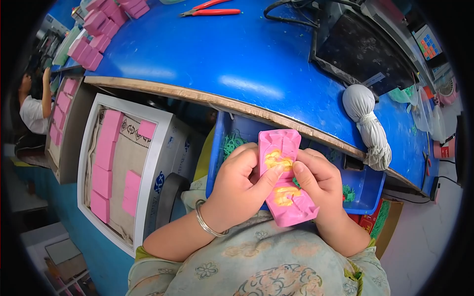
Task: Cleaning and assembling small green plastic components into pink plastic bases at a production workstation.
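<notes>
A pink rubber-like mould (280,140) is spread open in front of me, its two halves joined near the middle. Each half has a cavity with yellow colouring inside. My left hand (239,180) grips the upper half from its left side, thumb pressed by the yellow cavity. Closed around the right side is my right hand (321,177), its thumb and fingertips at the mould's middle. A bit of green shows beside that thumb; I cannot tell what it is. Beneath both hands sits a blue tray (368,209) with small green pieces (233,143) in it.
A blue table (197,54) edges the space ahead, with red-handled cutters (215,11), a white cloth bundle (363,116) and a black screen (363,49). Pink blocks (91,54) are stacked far left. A white-framed box (143,197) holds more blocks at left; a person (34,113) sits beyond.
</notes>
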{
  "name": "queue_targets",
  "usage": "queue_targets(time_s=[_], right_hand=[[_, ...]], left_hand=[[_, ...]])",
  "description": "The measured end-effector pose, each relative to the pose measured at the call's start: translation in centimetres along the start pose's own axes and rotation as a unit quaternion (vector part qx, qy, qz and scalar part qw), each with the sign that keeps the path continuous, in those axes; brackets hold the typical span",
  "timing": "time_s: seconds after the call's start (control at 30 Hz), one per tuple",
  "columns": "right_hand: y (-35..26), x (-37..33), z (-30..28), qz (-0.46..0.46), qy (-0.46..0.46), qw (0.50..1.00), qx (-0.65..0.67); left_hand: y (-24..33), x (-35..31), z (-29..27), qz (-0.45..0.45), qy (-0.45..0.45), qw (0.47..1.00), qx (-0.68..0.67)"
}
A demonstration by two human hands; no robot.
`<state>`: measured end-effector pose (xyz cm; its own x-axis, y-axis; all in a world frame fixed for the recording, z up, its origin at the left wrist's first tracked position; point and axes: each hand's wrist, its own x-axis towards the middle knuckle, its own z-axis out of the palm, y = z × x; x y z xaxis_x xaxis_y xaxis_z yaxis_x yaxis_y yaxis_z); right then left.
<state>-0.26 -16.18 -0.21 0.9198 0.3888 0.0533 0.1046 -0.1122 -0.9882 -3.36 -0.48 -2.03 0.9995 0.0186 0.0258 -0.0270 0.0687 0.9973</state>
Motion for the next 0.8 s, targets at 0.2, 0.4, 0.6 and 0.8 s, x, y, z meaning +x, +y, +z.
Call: queue_targets(time_s=[0.2,0.4,0.6,0.8], right_hand=[[0.1,0.0,-0.2,0.018,0.006,0.999,0.035],[-0.1,0.0,-0.4,0.019,-0.004,0.998,0.059],[-0.5,-0.4,-0.1,0.085,0.01,0.986,0.143],[-0.3,0.0,-0.2,0.007,0.026,0.992,0.125]], left_hand=[[0.4,0.2,-0.4,0.02,-0.037,0.999,0.012],[0.6,0.3,-1.0,0.002,-0.06,0.998,0.003],[0.9,0.2,-1.1,-0.102,-0.11,0.978,-0.148],[1.2,0.2,-0.8,0.013,-0.06,0.996,-0.06]])
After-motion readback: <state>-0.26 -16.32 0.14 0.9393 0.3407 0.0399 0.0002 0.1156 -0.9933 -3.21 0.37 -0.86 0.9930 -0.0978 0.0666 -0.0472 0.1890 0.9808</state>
